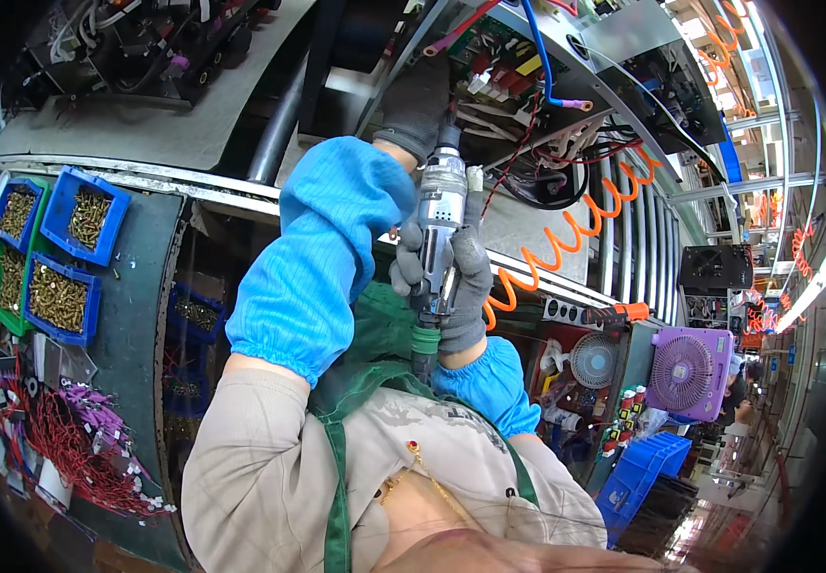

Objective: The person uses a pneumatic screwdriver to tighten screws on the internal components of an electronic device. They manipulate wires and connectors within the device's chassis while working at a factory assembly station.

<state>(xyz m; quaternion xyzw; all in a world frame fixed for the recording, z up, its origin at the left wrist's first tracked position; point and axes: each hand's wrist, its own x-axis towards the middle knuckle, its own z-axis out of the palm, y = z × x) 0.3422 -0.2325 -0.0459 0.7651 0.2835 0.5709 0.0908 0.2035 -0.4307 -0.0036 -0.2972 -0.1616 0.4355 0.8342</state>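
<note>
My right hand (470, 282), in a grey glove, is wrapped round the body of a silver air screwdriver (443, 196). Its grey fingers show on both sides of the tool, and its dark nose points away from me into an open metal-framed cabinet (613, 86). Beside that nose my left hand (415, 113), in a darker glove, reaches into the cabinet's shadow; its fingers are hidden. Just right of the tool are a green circuit board (494, 57), a blue cable (539, 57) with a purple-sleeved lug, and twisted red and black wires.
A coiled orange air hose (566, 234) stretches off to the right. Blue bins (85, 215) of brass-coloured screws stand at left above bundled red wires (64, 435). A purple fan (688, 372) and blue crate (637, 482) are at right. Metal rollers (637, 272) lie beyond the hose.
</note>
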